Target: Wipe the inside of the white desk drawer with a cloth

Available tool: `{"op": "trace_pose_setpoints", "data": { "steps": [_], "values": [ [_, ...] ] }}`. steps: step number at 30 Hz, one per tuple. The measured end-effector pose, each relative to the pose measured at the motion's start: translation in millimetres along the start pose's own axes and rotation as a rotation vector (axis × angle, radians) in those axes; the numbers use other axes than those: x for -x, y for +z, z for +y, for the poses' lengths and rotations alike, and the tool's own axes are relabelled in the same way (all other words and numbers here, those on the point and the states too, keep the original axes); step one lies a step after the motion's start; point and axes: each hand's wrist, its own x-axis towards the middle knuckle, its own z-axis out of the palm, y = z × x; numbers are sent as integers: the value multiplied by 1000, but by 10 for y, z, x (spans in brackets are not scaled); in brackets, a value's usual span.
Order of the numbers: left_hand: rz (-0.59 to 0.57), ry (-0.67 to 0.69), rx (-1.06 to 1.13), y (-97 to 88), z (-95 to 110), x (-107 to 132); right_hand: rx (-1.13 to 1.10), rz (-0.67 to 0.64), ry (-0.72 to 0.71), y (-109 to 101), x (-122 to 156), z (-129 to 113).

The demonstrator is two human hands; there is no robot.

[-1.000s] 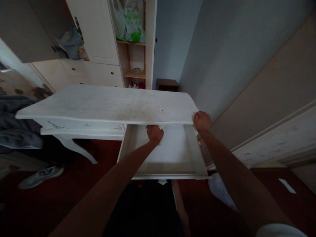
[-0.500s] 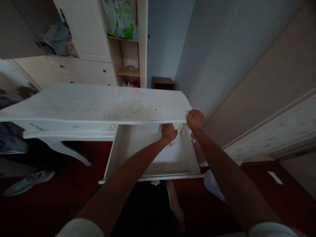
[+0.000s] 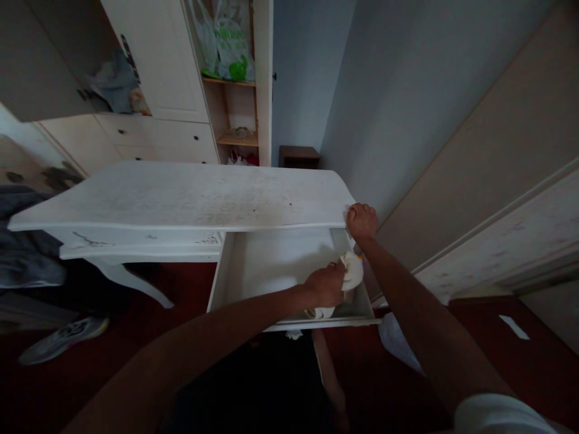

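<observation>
My left hand [image 3: 326, 286] is inside the pulled-out white drawer [image 3: 266, 265], closed around a cream cloth [image 3: 353, 271]. The bunched cloth sticks out on both sides of my fingers, near the drawer's front right corner. My right hand [image 3: 362, 220] is closed over the right front corner of the white table [image 3: 190, 187], its fingers curled at the tabletop edge. Grey-brown smudges and a few dark specks mark the tabletop.
Behind the table stands a white wardrobe [image 3: 174, 90] with open shelves holding plastic bags [image 3: 234, 48]. A small brown cabinet [image 3: 299, 157] is by the blue-grey wall. A shoe [image 3: 66, 340] lies on the red floor at left, a white bag [image 3: 397, 337] right of the drawer.
My left hand has moved with the cloth from the back of the drawer toward its front right corner. My right hand stays on the table corner. The view has shifted slightly.
</observation>
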Motion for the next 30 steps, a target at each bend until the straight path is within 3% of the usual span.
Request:
{"op": "trace_pose_setpoints", "data": {
  "steps": [5, 7, 12, 21, 26, 30],
  "values": [
    [-124, 303, -44, 39, -91, 37, -12, -7, 5, -2, -5, 8],
    [-147, 349, -30, 68, -157, -39, -19, -7, 6, -1, -8, 12],
    [-223, 354, -40, 140, -317, -242, -21, -13, 16, 19, -8, 14],
    [-117, 396, -86, 281, -389, -346, -46, 47, 11, 64, -3, 31],
    [-66, 407, -319, 166, -464, -266, -55, 52, 2, 65, 8, 47],
    [1, 226, -436, -22, -597, -38, -86, 71, -3, 89, 15, 74]
  ]
}}
